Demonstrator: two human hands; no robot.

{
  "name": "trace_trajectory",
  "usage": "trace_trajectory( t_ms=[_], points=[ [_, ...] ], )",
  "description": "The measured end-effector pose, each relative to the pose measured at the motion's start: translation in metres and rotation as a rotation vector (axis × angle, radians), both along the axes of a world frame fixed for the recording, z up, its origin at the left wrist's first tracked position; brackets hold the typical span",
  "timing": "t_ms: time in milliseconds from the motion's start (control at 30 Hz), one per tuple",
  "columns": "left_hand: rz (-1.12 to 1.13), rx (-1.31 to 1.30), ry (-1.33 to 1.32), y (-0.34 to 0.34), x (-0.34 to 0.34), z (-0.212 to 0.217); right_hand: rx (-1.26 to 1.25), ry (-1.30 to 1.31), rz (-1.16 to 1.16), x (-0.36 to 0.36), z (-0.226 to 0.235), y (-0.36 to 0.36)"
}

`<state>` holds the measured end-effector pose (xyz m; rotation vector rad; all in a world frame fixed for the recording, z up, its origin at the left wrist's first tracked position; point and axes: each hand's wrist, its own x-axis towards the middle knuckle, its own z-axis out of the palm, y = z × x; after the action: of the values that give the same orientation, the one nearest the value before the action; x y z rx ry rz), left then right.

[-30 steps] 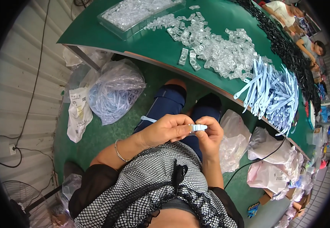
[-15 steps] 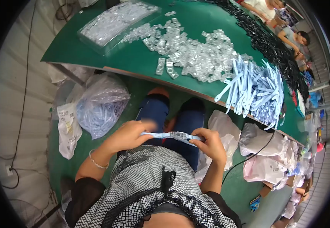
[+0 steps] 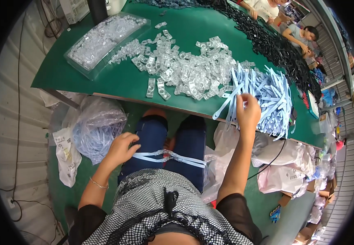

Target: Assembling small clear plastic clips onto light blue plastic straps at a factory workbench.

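Across my thighs lie light blue straps [image 3: 191, 160] joined by clear plastic buckles [image 3: 166, 154], in two roughly parallel lines. My left hand [image 3: 122, 150] is at their left end, its fingers curved and apart, the thumb beside the strap ends. Over the table edge, my right hand [image 3: 248, 110] reaches to the left side of a heap of light blue straps [image 3: 272, 102]. Its thumb and fingers are bent with a gap between them, and no strap shows in it. A pile of clear plastic buckles [image 3: 197, 71] lies left of the heap.
A clear tray of small transparent parts [image 3: 103, 38] stands at the far left of the green table [image 3: 58, 73]. Black straps [image 3: 266, 41] stretch along the far right, where two people work. Plastic bags [image 3: 97, 130] sit beneath the table.
My right hand has left the buckled strap and moved up and right to the strap heap. The strap, stretched between both hands before, now lies across my thighs. The view has shifted slightly.
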<state>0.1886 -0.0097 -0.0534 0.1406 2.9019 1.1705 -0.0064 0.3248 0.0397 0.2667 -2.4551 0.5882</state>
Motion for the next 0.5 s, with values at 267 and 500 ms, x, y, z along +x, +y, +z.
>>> trace_trajectory(
  t_ms=[267,500],
  points=[
    [0.226,0.166,0.422,0.019,-0.090,0.067,0.225,-0.269,-0.189,-0.080,-0.025,0.011],
    [0.307,-0.108,0.329,0.020,-0.139,0.062,-0.214,-0.306,-0.024,-0.094,-0.019,0.041]
  ],
)
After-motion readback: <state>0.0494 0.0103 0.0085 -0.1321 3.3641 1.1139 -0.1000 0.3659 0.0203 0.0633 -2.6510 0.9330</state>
